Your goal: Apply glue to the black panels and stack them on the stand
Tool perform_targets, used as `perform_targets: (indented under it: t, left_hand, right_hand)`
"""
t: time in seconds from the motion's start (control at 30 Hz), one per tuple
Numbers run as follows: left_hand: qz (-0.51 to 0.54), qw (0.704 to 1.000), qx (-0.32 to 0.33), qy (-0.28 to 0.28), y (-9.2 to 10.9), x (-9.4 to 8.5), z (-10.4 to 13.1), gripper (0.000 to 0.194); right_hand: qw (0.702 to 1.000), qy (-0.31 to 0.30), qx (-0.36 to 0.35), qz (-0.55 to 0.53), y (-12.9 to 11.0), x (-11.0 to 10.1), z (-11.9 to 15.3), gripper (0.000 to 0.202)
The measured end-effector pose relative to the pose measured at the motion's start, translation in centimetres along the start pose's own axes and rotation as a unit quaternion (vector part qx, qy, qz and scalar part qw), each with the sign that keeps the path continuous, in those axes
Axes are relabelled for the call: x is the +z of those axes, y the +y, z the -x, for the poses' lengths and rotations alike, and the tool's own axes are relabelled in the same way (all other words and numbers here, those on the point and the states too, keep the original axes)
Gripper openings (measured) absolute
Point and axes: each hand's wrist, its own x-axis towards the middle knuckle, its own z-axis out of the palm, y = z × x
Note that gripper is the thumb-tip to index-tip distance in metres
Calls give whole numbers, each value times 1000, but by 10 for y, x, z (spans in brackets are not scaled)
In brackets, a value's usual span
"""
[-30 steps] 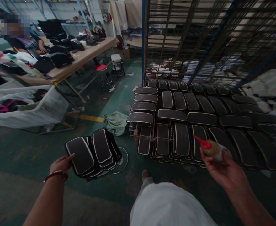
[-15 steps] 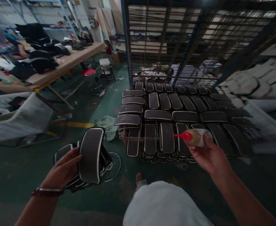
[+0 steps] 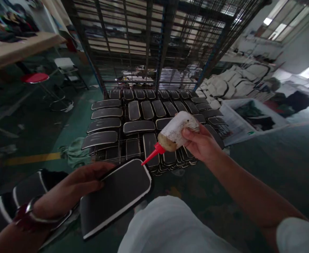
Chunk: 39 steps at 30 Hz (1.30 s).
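My left hand (image 3: 87, 179) grips a black curved panel (image 3: 114, 193) with a white border by its upper left edge, thumb on its dark face. In my right hand (image 3: 199, 140) is a white squeeze bottle (image 3: 179, 128), stained yellowish near its neck and tipped downward. Its red nozzle (image 3: 151, 154) points at the panel's upper right corner, the tip at or just above the white border. More bordered panels (image 3: 25, 189) lie below my left forearm, partly hidden by it.
Rows of similar dark panels (image 3: 105, 123) rest on a wire rack (image 3: 120, 147) ahead, before a tall metal grid (image 3: 141, 45). A red stool (image 3: 35, 78) and a brown table (image 3: 22, 49) stand left. A white bin (image 3: 249, 131) is at right; green cloth (image 3: 77, 153) lies on the floor.
The panel has come off the pile toward the middle, held by my left hand. The bottle has moved left and tilted down to the panel's corner. My view has turned right.
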Motion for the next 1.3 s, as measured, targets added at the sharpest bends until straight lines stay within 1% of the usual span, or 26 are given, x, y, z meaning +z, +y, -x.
perform_targets:
  t: [0.13, 0.2, 0.33, 0.4, 0.57, 0.67, 0.73, 0.9, 1.07, 1.17, 1.23, 1.3]
  left_hand:
    - [-18, 999, -3, -32, 4, 8, -10, 58]
    - [-27, 999, -2, -39, 2, 8, -15, 55]
    - [-29, 999, -11, -41, 2, 10, -22, 57]
    - [-26, 999, -7, -39, 4, 12, -23, 56]
    - [-22, 998, -13, -59, 9, 15, -23, 51]
    - [-26, 999, -11, -40, 9, 14, -23, 50]
    - [-25, 999, -15, -37, 8, 12, -24, 51]
    - [13, 997, -29, -68, 10, 12, -25, 51]
    - [31, 999, 2, -23, 13, 14, -19, 43]
    - [31, 999, 21, 8, 14, 14, -18, 46]
    - [55, 997, 31, 36, 17, 16, -17, 45]
    - [94, 994, 28, 53, 22, 21, -16, 45]
  right_hand:
    - [999, -5, -12, 29, -6, -11, 2, 60]
    - [999, -3, -17, 36, -8, -15, 3, 60]
    - [998, -12, -27, 51, -9, -19, 4, 59]
    - [998, -16, -32, 55, -10, -20, 4, 58]
    - [998, -20, -38, 48, -10, -23, 4, 57]
    - [998, -21, -36, 55, -10, -24, 5, 57]
    - [998, -23, -33, 55, -10, -25, 7, 59]
    - [999, -34, -12, 33, -6, -27, 12, 63]
    - [999, -33, -3, 23, -3, -29, 17, 64]
    - [1000, -23, 2, 13, -2, -29, 20, 64]
    - [1000, -9, 3, -2, -1, -30, 21, 64]
    - [1000, 11, 0, -17, 1, -30, 21, 61]
